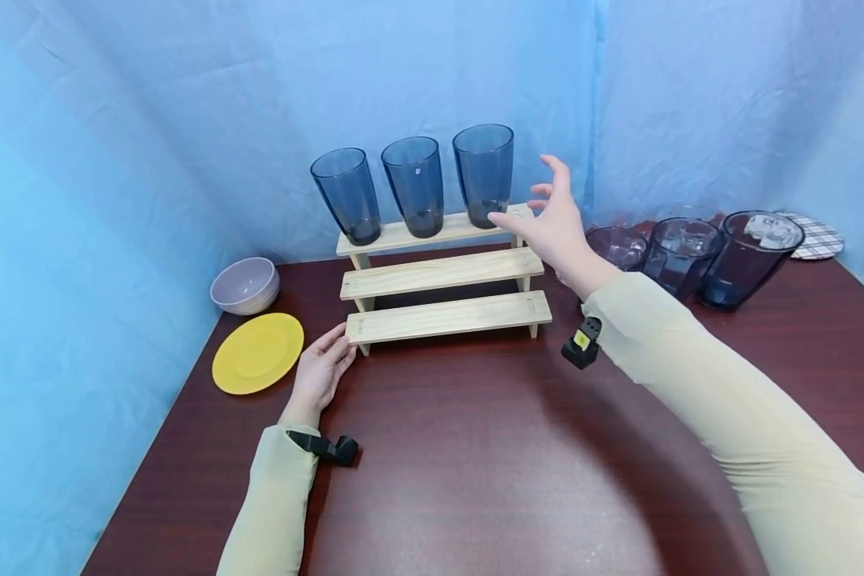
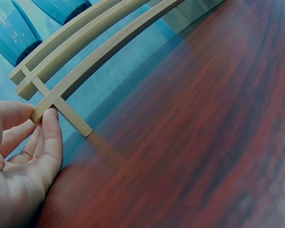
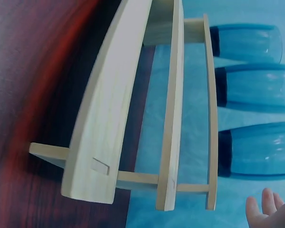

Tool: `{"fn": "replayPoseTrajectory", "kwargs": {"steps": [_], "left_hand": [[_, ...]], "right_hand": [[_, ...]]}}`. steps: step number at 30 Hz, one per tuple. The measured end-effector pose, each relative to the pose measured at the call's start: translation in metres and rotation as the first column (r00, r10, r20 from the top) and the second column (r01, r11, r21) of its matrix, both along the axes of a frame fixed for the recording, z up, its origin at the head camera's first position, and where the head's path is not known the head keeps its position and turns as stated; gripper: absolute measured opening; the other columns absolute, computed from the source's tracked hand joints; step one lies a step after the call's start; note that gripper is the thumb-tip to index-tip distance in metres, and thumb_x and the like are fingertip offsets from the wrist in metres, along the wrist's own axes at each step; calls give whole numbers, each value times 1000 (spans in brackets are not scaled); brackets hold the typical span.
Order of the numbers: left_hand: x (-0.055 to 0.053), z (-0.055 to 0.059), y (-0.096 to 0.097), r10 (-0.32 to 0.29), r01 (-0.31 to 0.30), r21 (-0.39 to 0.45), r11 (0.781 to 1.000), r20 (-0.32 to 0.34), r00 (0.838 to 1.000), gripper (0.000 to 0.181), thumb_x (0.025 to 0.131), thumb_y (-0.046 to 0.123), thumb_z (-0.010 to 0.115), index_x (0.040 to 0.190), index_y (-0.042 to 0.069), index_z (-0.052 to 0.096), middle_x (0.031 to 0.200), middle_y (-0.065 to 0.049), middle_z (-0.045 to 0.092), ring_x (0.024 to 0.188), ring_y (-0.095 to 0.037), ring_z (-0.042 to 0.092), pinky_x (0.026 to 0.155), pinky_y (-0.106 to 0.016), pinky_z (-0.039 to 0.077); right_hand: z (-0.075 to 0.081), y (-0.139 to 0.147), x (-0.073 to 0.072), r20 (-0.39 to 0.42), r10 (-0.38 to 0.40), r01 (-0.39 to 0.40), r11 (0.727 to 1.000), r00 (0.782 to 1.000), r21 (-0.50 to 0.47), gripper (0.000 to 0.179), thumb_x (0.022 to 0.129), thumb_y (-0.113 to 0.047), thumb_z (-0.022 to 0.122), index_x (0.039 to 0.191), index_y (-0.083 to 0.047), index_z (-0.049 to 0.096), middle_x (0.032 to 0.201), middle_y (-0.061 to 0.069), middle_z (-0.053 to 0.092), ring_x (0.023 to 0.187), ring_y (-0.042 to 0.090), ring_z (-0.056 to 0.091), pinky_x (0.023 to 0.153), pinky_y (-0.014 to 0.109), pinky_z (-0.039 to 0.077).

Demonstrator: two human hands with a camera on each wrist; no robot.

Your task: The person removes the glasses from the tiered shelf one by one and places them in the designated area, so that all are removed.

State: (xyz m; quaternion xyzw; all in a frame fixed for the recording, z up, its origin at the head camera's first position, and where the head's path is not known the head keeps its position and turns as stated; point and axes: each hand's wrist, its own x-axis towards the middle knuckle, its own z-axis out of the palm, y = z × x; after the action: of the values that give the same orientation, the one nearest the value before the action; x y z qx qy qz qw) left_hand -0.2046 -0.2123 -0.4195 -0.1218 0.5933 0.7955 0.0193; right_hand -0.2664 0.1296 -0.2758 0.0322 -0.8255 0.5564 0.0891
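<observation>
A three-tier wooden stand (image 1: 442, 274) sits on the table, with three blue glasses in a row on its top tier: a left glass (image 1: 347, 192), a middle glass (image 1: 414, 184) and a right glass (image 1: 484, 172). My left hand (image 1: 320, 373) pinches the left end of the lowest tier; in the left wrist view, thumb and fingers close round the board end (image 2: 43, 107). Beside the right glass, my right hand (image 1: 558, 228) is raised with its fingers spread and nothing between them. In the right wrist view only its fingertips (image 3: 268, 202) show, below the nearest glass (image 3: 259, 151).
A pale purple bowl (image 1: 245, 286) and a yellow plate (image 1: 258, 354) lie left of the stand. Several dark tinted glasses (image 1: 749, 260) stand at the right, partly behind my right arm. A checked round mat (image 1: 815, 237) lies at the far right. Blue cloth (image 1: 259, 96) hangs behind.
</observation>
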Motion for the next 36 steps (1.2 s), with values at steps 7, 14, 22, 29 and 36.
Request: {"fn": "replayPoseTrajectory", "kwargs": {"steps": [7,14,22,29,36], "left_hand": [[0,2,-1,-1,2,-36,999,22,1000,46,98,3,46,144,2,38,116,-3,54,86,-2,60,81,-14,52],[-2,0,-1,11,-10,-31,999,30,999,46,98,3,47,143,3,39,114,-3,55,87,-2,60,80,-14,52],[-1,4,1,6,-5,-30,1000,32,999,46,98,3,47,143,2,39,103,3,58,86,-2,61,80,-14,51],[2,0,1,-7,5,-63,998,-27,1000,48,96,8,54,142,1,41,124,-9,54,90,-2,60,83,-14,51],[4,-2,1,-15,13,-43,999,-54,998,47,95,8,56,140,1,44,137,-18,48,90,-3,61,81,-14,52]], "right_hand": [[2,-2,-22,84,-8,13,998,996,-59,103,77,-40,76,149,-36,1,149,12,27,133,27,36,103,45,41],[1,-7,-41,45,47,-46,998,998,-33,107,77,-37,77,149,-38,-3,153,11,21,134,27,34,103,44,40],[10,-15,-44,-4,73,-73,997,997,30,106,78,-33,77,149,-41,-2,154,6,20,138,28,31,108,44,37],[7,-16,-49,-39,65,-62,996,997,69,102,80,-28,76,148,-42,1,151,10,28,135,30,36,104,44,41],[-7,-19,-60,-93,44,-34,994,995,105,103,81,-24,75,147,-42,-1,143,11,39,129,28,43,99,42,45]]}}
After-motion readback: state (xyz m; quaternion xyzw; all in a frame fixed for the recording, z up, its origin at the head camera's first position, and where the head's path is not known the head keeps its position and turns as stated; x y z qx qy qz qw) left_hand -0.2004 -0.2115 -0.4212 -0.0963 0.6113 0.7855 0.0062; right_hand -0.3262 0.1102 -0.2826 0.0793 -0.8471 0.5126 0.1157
